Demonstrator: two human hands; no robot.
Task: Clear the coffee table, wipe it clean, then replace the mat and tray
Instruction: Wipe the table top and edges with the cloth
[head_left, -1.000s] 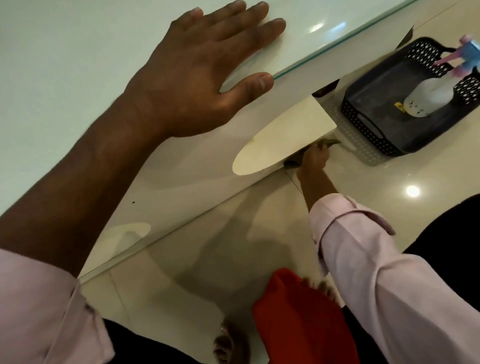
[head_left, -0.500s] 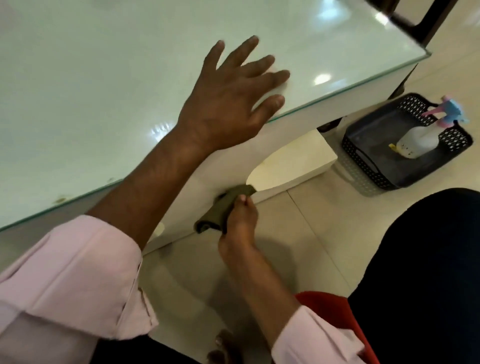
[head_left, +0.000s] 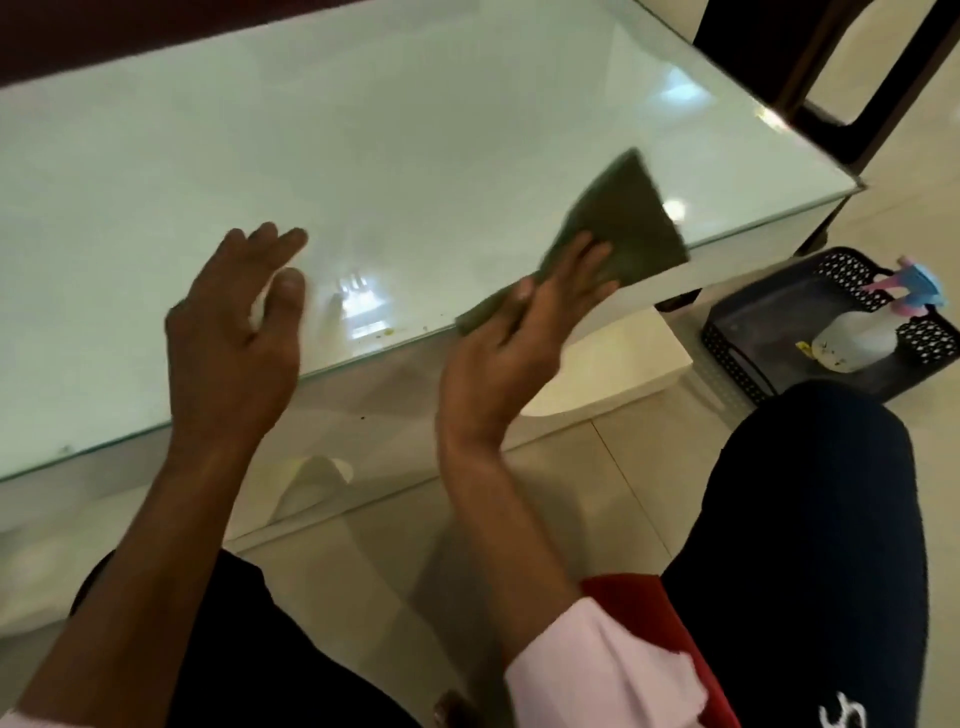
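Two hands raised over the glass coffee table (head_left: 415, 130), ready for wiping.
Right hand (head_left: 514, 353) pinches a green cloth (head_left: 618, 228) between thumb and fingers; left hand (head_left: 234, 332) hovers, fingers loosely spread.

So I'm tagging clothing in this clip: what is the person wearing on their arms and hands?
Both hands, left and right, are bare, with no gloves. A pale pink sleeve with a turned-back cuff covers the right arm's lower part; the forearms are bare above it.
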